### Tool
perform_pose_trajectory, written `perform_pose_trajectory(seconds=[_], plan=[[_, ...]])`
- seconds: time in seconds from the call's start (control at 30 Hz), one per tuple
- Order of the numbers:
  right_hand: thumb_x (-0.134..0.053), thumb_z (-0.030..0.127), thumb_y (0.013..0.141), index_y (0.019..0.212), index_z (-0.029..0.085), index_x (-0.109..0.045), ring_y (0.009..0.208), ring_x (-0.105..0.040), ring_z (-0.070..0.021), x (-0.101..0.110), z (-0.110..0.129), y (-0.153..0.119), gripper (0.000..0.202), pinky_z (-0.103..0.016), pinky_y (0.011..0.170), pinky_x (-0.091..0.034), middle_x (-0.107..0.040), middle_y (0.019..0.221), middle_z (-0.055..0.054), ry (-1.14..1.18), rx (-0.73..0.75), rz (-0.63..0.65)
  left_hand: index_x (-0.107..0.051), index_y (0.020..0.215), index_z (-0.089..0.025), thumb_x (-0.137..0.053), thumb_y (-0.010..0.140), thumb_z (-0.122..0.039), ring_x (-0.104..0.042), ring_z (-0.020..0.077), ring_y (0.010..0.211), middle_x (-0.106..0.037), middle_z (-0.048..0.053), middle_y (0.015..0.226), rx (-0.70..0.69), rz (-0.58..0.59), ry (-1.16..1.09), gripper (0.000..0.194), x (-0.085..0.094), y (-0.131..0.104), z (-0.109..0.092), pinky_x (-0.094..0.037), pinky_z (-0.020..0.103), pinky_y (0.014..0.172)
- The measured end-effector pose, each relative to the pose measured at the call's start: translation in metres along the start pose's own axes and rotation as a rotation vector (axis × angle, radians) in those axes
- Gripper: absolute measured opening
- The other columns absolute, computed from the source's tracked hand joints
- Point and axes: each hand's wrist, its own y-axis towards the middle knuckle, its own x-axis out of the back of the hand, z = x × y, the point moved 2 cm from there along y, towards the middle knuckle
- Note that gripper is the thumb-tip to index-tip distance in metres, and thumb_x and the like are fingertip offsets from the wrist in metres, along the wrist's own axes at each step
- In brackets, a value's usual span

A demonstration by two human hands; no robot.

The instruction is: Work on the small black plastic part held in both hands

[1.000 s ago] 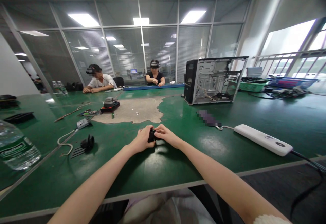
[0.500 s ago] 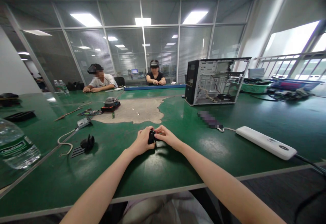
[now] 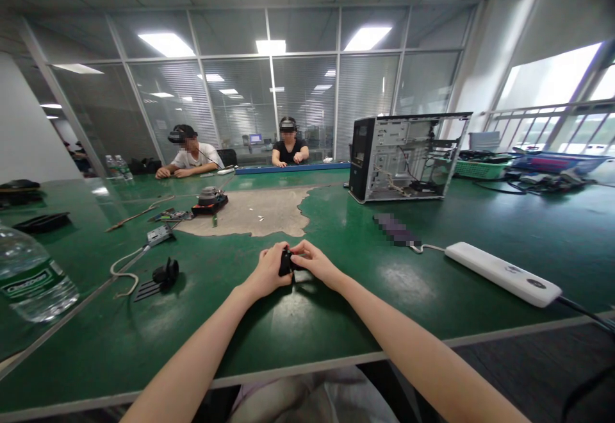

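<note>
Between my hands is a small black part [image 3: 286,262], held just above the green tabletop; its exact kind is hidden by my fingers. My left hand [image 3: 268,269] closes round its left side. From the right, my right hand [image 3: 313,261] pinches at the same part with thumb and fingertips. To the left on the table lies a black plastic piece with a round end and flat prongs [image 3: 166,273]. Beyond it is a metal box-like part [image 3: 160,235] with a pale cable.
An open computer case [image 3: 408,160] stands at the back right. A white power strip [image 3: 502,273] lies to the right, a water bottle [image 3: 36,282] at the left. Across the table [image 3: 346,346] sit two people, one in a white top [image 3: 196,157] and one in black [image 3: 289,150].
The view has shifted slightly. My hands keep nearly the same hold on the black part. Across the table, the person in black has moved their hands apart.
</note>
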Motion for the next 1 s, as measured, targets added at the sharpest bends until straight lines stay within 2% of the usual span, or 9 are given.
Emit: perform_pose_trajectory(seconds=[0.13, 0.33, 0.5, 0.6, 0.7, 0.83, 1.0], plan=[[-0.063, 0.034, 0.065, 0.088, 0.019, -0.05, 0.079, -0.054, -0.013, 0.001, 0.0009, 0.0002, 0.03, -0.033, 0.08, -0.04, -0.055, 0.087, -0.001, -0.045, -0.044, -0.037, -0.032, 0.112, -0.019, -0.056, 0.064, -0.025, -0.046, 0.0211, 0.101, -0.046, 0.006, 0.107, 0.0, -0.005, 0.002, 0.053, -0.0011, -0.0004, 0.0017, -0.03, 0.04, 0.089], [-0.07, 0.028, 0.058, 0.087, 0.019, -0.05, 0.083, -0.054, -0.013, 0.001, 0.0035, -0.0016, 0.037, -0.033, 0.084, -0.039, -0.056, 0.089, 0.0, 0.025, -0.002, 0.082, -0.031, 0.113, -0.02, -0.056, 0.064, -0.024, -0.046, 0.0214, 0.1, -0.047, 0.006, 0.106, 0.004, 0.006, -0.003, 0.055, -0.0034, -0.0003, 0.0052, -0.029, 0.04, 0.089], [-0.064, 0.034, 0.064, 0.081, 0.018, -0.05, 0.079, -0.054, -0.0127, 0.0, 0.0027, -0.0002, 0.027, -0.032, 0.081, -0.04, -0.058, 0.083, 0.0, 0.018, 0.01, 0.011, -0.031, 0.112, -0.02, -0.056, 0.064, -0.024, -0.046, 0.0214, 0.101, -0.046, 0.006, 0.107, 0.012, -0.001, -0.027, 0.055, -0.005, 0.0007, 0.0061, -0.029, 0.039, 0.09], [-0.064, 0.034, 0.064, 0.088, 0.019, -0.051, 0.078, -0.055, -0.0135, 0.001, 0.0001, 0.0013, 0.031, -0.033, 0.079, -0.04, -0.058, 0.085, -0.001, -0.011, -0.031, -0.012, -0.031, 0.112, -0.02, -0.056, 0.064, -0.024, -0.045, 0.0212, 0.101, -0.046, 0.006, 0.107, 0.007, 0.0, -0.032, 0.054, -0.0045, 0.0008, 0.0062, -0.029, 0.038, 0.089], [-0.064, 0.033, 0.064, 0.091, 0.02, -0.051, 0.081, -0.055, -0.0144, 0.0027, -0.0014, 0.0016, 0.033, -0.034, 0.081, -0.04, -0.057, 0.089, -0.002, -0.012, -0.053, 0.005, -0.031, 0.112, -0.02, -0.056, 0.064, -0.024, -0.045, 0.0212, 0.1, -0.046, 0.006, 0.106, 0.005, 0.001, -0.032, 0.054, -0.0037, 0.0008, 0.0059, -0.029, 0.038, 0.089], [-0.07, 0.028, 0.057, 0.086, 0.019, -0.05, 0.084, -0.055, -0.0141, 0.0019, 0.0006, 0.0, 0.037, -0.033, 0.082, -0.04, -0.057, 0.089, 0.0, 0.043, -0.007, 0.084, -0.031, 0.111, -0.02, -0.055, 0.064, -0.023, -0.046, 0.0209, 0.099, -0.047, 0.005, 0.105, 0.018, 0.012, -0.038, 0.053, -0.0031, 0.0011, 0.0052, -0.03, 0.038, 0.088], [-0.065, 0.034, 0.063, 0.085, 0.019, -0.05, 0.079, -0.055, -0.0135, 0.0007, 0.0002, 0.0008, 0.03, -0.034, 0.08, -0.04, -0.057, 0.084, 0.0, 0.017, -0.011, 0.015, -0.031, 0.111, -0.021, -0.055, 0.064, -0.024, -0.047, 0.021, 0.097, -0.047, 0.005, 0.106, 0.034, 0.013, -0.045, 0.053, -0.003, 0.0015, 0.0044, -0.03, 0.038, 0.087]])
